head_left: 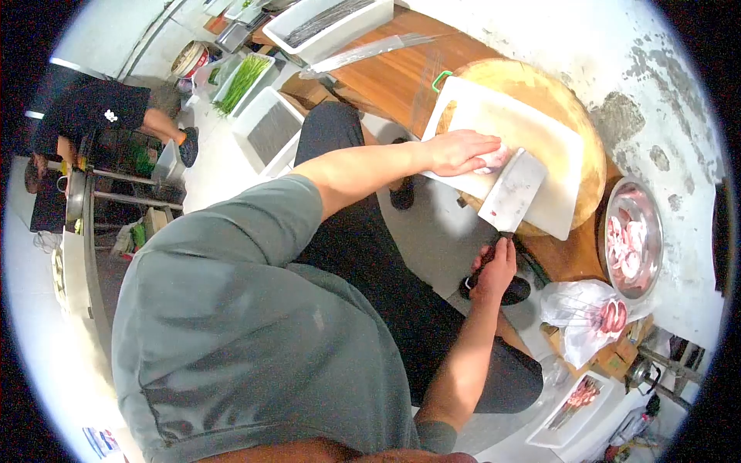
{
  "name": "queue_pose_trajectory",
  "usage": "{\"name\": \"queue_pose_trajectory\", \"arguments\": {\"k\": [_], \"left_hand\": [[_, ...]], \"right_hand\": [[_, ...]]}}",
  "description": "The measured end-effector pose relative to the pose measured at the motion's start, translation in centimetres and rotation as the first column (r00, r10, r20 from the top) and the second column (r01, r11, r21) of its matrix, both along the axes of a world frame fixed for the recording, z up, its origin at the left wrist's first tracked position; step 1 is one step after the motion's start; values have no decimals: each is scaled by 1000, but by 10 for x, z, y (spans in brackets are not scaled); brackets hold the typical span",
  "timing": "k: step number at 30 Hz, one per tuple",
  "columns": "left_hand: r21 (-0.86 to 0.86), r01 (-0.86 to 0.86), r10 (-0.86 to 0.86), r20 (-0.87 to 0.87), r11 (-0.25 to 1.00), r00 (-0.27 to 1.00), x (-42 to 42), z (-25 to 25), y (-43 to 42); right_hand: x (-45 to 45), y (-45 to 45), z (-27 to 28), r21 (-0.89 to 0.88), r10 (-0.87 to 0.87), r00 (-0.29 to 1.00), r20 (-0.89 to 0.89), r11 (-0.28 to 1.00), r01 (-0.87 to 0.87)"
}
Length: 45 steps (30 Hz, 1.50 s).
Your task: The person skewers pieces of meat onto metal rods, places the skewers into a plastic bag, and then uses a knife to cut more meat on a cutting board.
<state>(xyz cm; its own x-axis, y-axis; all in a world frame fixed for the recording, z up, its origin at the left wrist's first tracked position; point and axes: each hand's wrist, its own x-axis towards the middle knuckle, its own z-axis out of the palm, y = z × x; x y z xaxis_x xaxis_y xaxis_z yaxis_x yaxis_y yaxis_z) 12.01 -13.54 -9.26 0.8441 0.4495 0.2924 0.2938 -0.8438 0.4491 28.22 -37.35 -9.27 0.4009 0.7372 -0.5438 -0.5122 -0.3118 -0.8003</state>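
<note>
My left hand point(465, 153) rests over a pale pink piece of raw meat point(494, 159), its fingers together and holding the meat against a white cutting board point(557, 147). In my right hand point(496, 272) is the dark handle of a cleaver point(515, 190), the fingers wrapped round it. The cleaver's broad blade lies over the board, close beside the meat; I cannot tell whether its edge touches it. Beneath the board is a thick round wooden chopping block point(593, 154). My left fingers partly cover the meat.
A metal bowl of raw meat point(634, 239) stands right of the block. A plastic bag with meat point(580, 316) and a white tray of meat point(573, 409) sit lower right. White bins point(270, 133) and green vegetables point(242, 83) are at upper left. Another person point(100, 116) works at far left.
</note>
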Motion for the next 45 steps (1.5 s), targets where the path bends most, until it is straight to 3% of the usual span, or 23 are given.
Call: {"name": "queue_pose_trajectory", "arguments": {"k": [2,5,8,13,16,20,23,32,35,38,39,42,45], "left_hand": [[-63,15,-15,9,998,1000,-1,3,5],[-203,-189,244,292,961,925,3,-19,9],[-355,-320,437,327,878,838,4,-7,13],[-2,-133,131,198,991,971,7,-15,14],[11,-5,4,59,1000,998,9,-5,6],[-215,-45,5,-182,975,983,11,34,1],[140,-86,56,208,986,977,9,-8,2],[-35,-40,42,51,999,998,8,15,-10],[-266,-12,32,73,964,997,8,14,-5],[-306,-311,409,345,900,845,1,-29,11],[-467,-429,588,275,773,761,-1,-7,9],[-517,-434,621,269,738,736,-10,-2,17],[-372,-320,430,266,872,863,1,-4,6]], "right_hand": [[-4,1,2,5,-26,1000,-17,1000,26],[-5,2,1,0,-25,999,-21,1000,25],[-6,2,1,-13,-37,999,-27,999,36],[-7,4,4,-29,-9,1000,-1,1000,9],[-11,5,5,-46,6,999,32,999,-5],[-19,2,2,19,-31,999,6,999,31],[-25,-1,8,26,-41,999,-20,999,42],[-34,-11,5,-6,-20,1000,-19,1000,20],[-36,-12,8,-32,-38,999,-22,999,37],[-34,-14,5,-22,13,1000,-9,1000,-14],[-33,-15,6,-25,10,1000,-26,1000,-10],[-32,-13,8,-39,-18,998,-57,999,16],[-35,-11,8,-47,-42,998,-52,998,40]]}}
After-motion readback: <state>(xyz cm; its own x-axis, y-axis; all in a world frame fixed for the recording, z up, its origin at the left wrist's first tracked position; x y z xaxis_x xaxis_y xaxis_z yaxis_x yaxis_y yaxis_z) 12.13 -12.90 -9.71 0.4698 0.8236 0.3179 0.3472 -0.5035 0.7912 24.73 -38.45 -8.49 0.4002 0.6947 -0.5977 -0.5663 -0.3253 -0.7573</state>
